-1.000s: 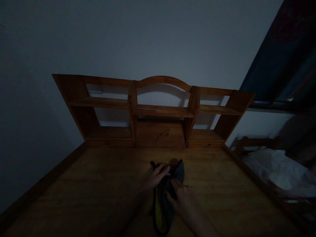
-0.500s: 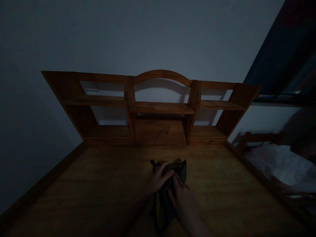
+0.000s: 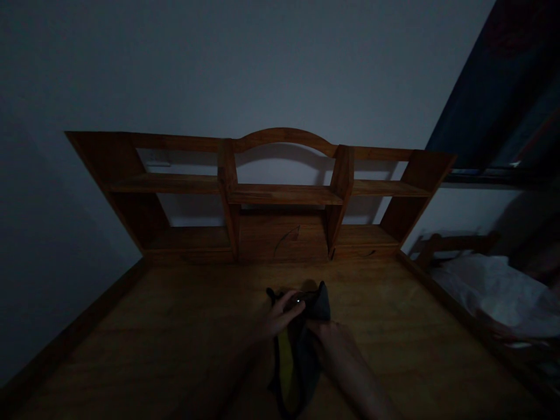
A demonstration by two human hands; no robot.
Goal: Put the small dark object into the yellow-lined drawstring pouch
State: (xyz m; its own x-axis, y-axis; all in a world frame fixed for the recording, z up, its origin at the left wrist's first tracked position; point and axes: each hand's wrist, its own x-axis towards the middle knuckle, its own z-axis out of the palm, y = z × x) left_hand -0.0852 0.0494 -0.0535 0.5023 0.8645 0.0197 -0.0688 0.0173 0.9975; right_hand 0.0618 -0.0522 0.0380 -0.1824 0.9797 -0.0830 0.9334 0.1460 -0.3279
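The room is dim. A dark grey cloth pouch (image 3: pixel 306 356) with a yellow lining lies on the wooden desk (image 3: pixel 175 326) in front of me. My left hand (image 3: pixel 280 315) grips the pouch's far left edge, fingers curled over it. My right hand (image 3: pixel 326 335) has its fingers tucked into the pouch's opening at the far right, and they are hidden by the fabric. A small bright glint shows between the two hands at the pouch's top.
A wooden hutch (image 3: pixel 280 195) with shelves and an arched top stands at the desk's back against the wall. To the right, beyond the desk edge, are a wooden bed frame (image 3: pixel 450 242) and white bedding (image 3: pixel 494 286).
My right hand has slid from lying on top of the pouch into its opening. The left hand keeps its hold on the edge. The view shifted slightly.
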